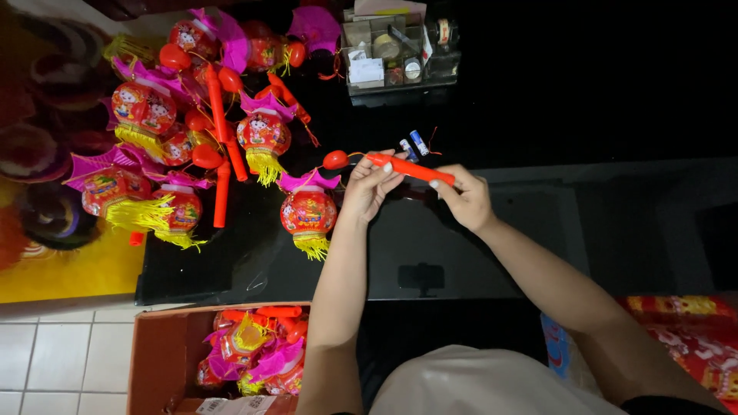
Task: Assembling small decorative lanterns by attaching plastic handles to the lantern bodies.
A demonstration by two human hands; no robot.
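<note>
— How far along are we?
— A heap of finished lanterns (184, 131) lies left of the red stick (407, 167); more wait in the cardboard box (165, 353) below it.
— And our grip?
— Our left hand (369, 184) and right hand (463, 198) pinch the stick's two ends, fingers closed; its lantern (307, 213) dangles below-left.

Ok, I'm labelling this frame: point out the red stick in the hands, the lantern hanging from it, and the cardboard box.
red stick (411, 167), head view, middle of the handle
lantern (307, 213), head view, its round body
cardboard box (157, 357), head view, inner left wall
</note>
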